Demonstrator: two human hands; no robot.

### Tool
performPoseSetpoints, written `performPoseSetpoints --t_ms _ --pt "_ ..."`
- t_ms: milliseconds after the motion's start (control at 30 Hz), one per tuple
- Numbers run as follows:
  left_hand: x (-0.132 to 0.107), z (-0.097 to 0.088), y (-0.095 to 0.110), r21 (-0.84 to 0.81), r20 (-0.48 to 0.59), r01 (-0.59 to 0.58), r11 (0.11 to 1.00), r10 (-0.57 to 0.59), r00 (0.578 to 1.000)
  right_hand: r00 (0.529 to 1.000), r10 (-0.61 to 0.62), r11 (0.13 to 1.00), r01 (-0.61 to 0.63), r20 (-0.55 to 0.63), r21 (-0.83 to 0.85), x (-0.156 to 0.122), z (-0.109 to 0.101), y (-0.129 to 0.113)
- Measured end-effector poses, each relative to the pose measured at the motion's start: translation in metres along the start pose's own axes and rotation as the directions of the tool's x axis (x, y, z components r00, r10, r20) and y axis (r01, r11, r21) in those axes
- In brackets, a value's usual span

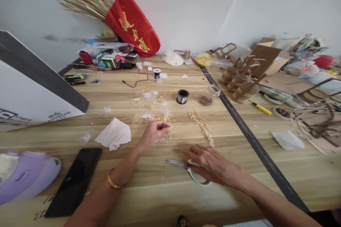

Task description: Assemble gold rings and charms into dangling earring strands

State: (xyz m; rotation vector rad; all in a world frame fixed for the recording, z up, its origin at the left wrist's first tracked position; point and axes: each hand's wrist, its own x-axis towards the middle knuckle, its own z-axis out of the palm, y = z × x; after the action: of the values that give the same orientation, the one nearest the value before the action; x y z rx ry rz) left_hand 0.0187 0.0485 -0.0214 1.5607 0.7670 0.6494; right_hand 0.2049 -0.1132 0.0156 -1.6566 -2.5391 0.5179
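Observation:
My left hand (157, 131) is closed in a pinch, a thin chain (170, 134) hanging from its fingertips and trailing onto the wooden table. My right hand (209, 163) curls over the pale handles of a pair of scissors (177, 163), whose blades point left, close to the tabletop. Its fingers cover part of the handles and are slightly blurred. Beyond my left hand lies a spread of small gold and silver jewellery findings (157, 117). Several gold and silver chains (201, 126) lie in a bunch beyond my right hand.
A wire spool (182, 97) and a tub of beads (207, 100) stand further back. At left are a crumpled paper (114, 134), a black phone (74, 182) and a purple device (29, 175). Small woven baskets (239, 78) and a yellow-handled tool (261, 107) sit at right.

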Motion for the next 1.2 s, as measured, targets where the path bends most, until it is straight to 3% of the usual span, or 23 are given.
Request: performPoseSetpoints --t_ms 67,133,267,300,367,667,1000,1200 --pt "0.000 0.001 0.001 -0.004 0.030 -0.019 1.000 0.019 0.999 0.992 0.036 0.975 -0.009 -0.119 0.221 0.018 -0.003 0.008" --pt "-0.002 0.001 0.005 0.020 0.050 -0.036 0.999 0.035 0.998 0.963 0.127 0.860 0.012 -0.237 0.510 0.041 -0.003 0.016" --pt "-0.003 0.001 0.014 0.121 0.043 -0.088 0.989 0.083 0.996 0.973 0.168 0.452 0.067 -0.159 0.889 0.081 0.005 0.027" --pt "-0.003 0.001 0.015 0.151 0.035 -0.100 0.983 0.096 0.995 0.978 0.163 0.380 0.057 -0.127 0.923 0.088 0.008 0.028" --pt "-0.002 -0.001 0.014 0.210 0.022 -0.111 0.971 0.109 0.994 0.979 0.183 0.333 0.027 -0.093 0.942 0.095 0.012 0.029" --pt "0.006 -0.013 -0.010 0.355 0.100 -0.089 0.931 0.057 0.993 0.941 0.291 0.400 0.044 -0.173 0.915 0.095 0.033 0.037" --pt "0.009 -0.024 -0.014 0.341 0.118 -0.061 0.938 0.022 0.993 0.916 0.318 0.521 0.045 -0.243 0.852 0.096 0.040 0.041" --pt "0.010 -0.028 -0.015 0.363 0.121 -0.074 0.929 0.032 0.992 0.912 0.321 0.533 0.048 -0.254 0.845 0.096 0.041 0.043"
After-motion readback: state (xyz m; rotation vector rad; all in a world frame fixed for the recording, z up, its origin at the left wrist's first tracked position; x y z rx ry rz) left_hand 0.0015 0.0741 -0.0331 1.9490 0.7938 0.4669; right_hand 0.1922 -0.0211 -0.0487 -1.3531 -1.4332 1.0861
